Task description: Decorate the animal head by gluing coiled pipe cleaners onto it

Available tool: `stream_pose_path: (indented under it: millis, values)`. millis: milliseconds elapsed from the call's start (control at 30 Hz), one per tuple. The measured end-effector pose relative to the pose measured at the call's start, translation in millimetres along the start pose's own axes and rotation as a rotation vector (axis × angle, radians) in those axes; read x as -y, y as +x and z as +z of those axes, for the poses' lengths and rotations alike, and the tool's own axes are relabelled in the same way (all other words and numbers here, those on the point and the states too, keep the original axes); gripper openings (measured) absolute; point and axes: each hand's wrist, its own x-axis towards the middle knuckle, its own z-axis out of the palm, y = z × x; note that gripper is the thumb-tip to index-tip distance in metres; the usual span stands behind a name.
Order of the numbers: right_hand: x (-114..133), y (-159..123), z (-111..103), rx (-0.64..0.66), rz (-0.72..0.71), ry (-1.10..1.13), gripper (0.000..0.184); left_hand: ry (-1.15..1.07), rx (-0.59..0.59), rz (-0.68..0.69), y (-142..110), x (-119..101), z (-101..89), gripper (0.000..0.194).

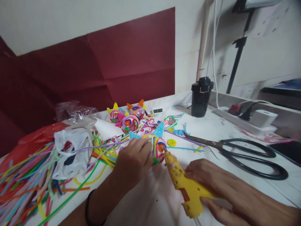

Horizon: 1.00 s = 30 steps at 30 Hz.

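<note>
My left hand (135, 158) is closed around a colourful ball-shaped craft figure (157, 147) wound in pipe cleaners, with light-blue pointed ears and an orange eye. Part of the figure is hidden behind my fingers. In my right hand (211, 179) is a yellow hot glue gun (181, 179), its nozzle at the orange eye; whether it touches cannot be told. A coiled yellow disc (171, 142) lies just right of the figure. Behind it sit similar finished-looking figures, among them a pink-eared one (130, 123) and an orange-eared one (136, 111).
Large black-handled scissors (235, 150) lie at the right, near a power strip (246, 121) and a phone (287, 152). A black cup (202, 97) stands at the back. Loose pipe cleaners (35, 182) and a white plastic bag (72, 150) cover the left side.
</note>
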Motion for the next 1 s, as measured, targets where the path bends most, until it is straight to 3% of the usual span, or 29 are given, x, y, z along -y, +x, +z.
stream_pose_path:
  millis: [100,267,533,633,800,1000]
  values:
    - [4,2,2,0.017,-0.048,-0.022,0.065,-0.014,0.017,-0.015,-1,0,0.2,0.012]
    - [7,10,4,-0.067,-0.066,-0.042,0.059,-0.031,0.037,-0.019,-3,2,0.7,0.012]
    - [6,15,2,-0.026,-0.079,-0.030,0.056,-0.034,0.032,-0.056,-2,0,0.5,0.011]
    - [2,7,5,0.009,-0.038,0.014,0.061,-0.075,-0.021,-0.138,-3,-1,3.2,0.009]
    - [-9,-12,13,0.088,0.067,0.016,0.072,-0.199,-0.077,-0.307,-5,-2,9.6,0.026]
    - [-13,-18,20,0.061,0.068,0.059,0.069,-0.291,-0.136,-0.443,-2,-4,16.3,0.017]
